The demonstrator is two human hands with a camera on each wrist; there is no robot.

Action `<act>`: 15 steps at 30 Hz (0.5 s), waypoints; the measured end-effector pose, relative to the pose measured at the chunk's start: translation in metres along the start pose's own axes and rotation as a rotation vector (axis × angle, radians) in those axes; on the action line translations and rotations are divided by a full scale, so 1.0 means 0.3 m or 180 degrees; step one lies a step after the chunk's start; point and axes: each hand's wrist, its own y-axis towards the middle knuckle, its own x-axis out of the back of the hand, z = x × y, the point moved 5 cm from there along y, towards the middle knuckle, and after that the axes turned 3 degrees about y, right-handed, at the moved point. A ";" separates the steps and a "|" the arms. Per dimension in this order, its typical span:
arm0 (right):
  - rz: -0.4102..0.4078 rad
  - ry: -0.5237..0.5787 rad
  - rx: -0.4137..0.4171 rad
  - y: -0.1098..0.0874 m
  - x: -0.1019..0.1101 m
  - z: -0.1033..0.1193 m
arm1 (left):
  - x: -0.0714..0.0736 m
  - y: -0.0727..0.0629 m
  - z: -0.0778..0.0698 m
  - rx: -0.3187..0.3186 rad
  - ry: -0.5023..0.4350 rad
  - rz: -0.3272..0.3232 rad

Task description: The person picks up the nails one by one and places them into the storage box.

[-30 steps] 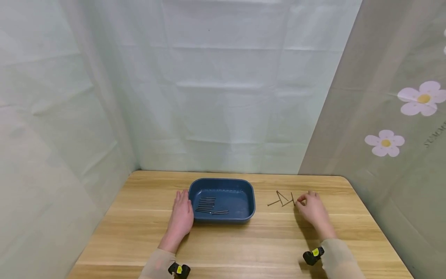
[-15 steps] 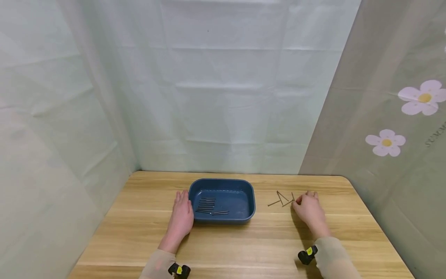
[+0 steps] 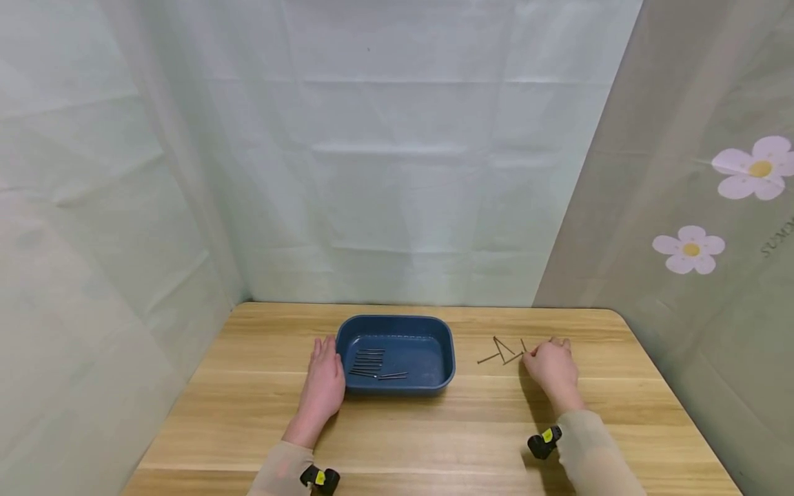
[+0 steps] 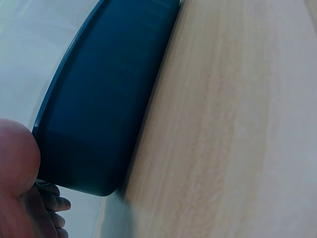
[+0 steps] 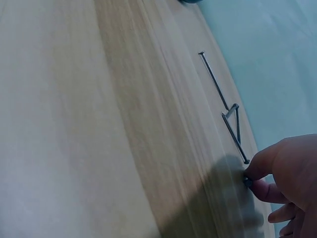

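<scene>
At its left end, a dark blue rectangular tray (image 3: pixel 424 355) is touched by my left hand (image 3: pixel 323 379), fingers straight along the wall. The left wrist view shows the tray's side wall (image 4: pixel 104 99) with the thumb (image 4: pixel 17 156) at its rim. On the table to the right, my right hand (image 3: pixel 554 368) pinches a metal nail (image 3: pixel 524 345) between thumb and forefinger. The right wrist view shows that nail's head (image 5: pixel 247 182) at the fingertips; the hand hides the rest there. Several loose nails (image 5: pixel 214 79) lie crossed and end to end just beside it.
Inside the tray, several nails (image 3: pixel 368 365) lie in a near-parallel row on the left, with a couple more (image 3: pixel 393 376) by the front wall. The wooden table (image 3: pixel 397 434) ends at a pale cloth backdrop (image 3: pixel 397 207) behind and on both sides.
My right hand has shifted slightly left, its thumb and forefinger now closed on the rightmost nail. The left hand and tray stay in place.
</scene>
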 end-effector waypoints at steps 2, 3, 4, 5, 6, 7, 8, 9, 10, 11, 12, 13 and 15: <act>0.0011 -0.0039 0.0002 0.002 0.005 -0.003 | 0.000 0.000 0.000 0.0016 -0.0008 0.0014; 0.0020 -0.0060 0.0009 0.002 0.007 -0.003 | -0.001 -0.001 0.000 0.0026 -0.0012 0.0026; 0.0020 -0.0077 0.0008 0.002 0.009 -0.004 | -0.002 -0.001 0.001 0.0034 -0.0017 0.0038; 0.0027 -0.0090 0.0002 0.002 0.011 -0.006 | -0.002 -0.001 0.002 0.0035 -0.0020 0.0039; 0.0035 -0.0095 -0.0007 0.001 0.013 -0.007 | -0.002 -0.001 0.002 0.0032 -0.0023 0.0039; 0.0052 -0.0089 -0.0031 0.001 0.014 -0.010 | -0.002 -0.002 0.002 0.0041 -0.0033 0.0046; 0.0070 -0.0083 -0.0055 -0.001 0.015 -0.011 | -0.002 -0.002 0.002 0.0034 -0.0036 0.0033; 0.0084 -0.0079 -0.0074 -0.001 0.016 -0.012 | -0.001 -0.002 0.002 0.0037 -0.0038 0.0030; 0.0093 -0.0075 -0.0090 -0.002 0.017 -0.012 | 0.000 -0.002 0.001 0.0026 -0.0041 0.0015; 0.0106 -0.0073 -0.0102 -0.001 0.017 -0.014 | 0.001 -0.002 0.001 0.0029 -0.0046 0.0016; 0.0114 -0.0070 -0.0115 -0.001 0.017 -0.016 | 0.002 -0.002 0.000 0.0032 -0.0053 0.0020; 0.0117 -0.0070 -0.0126 -0.001 0.016 -0.016 | 0.002 -0.002 -0.001 0.0038 -0.0062 0.0023; 0.0104 -0.0090 -0.0116 -0.001 0.014 -0.017 | 0.002 -0.002 -0.002 0.0049 -0.0066 0.0046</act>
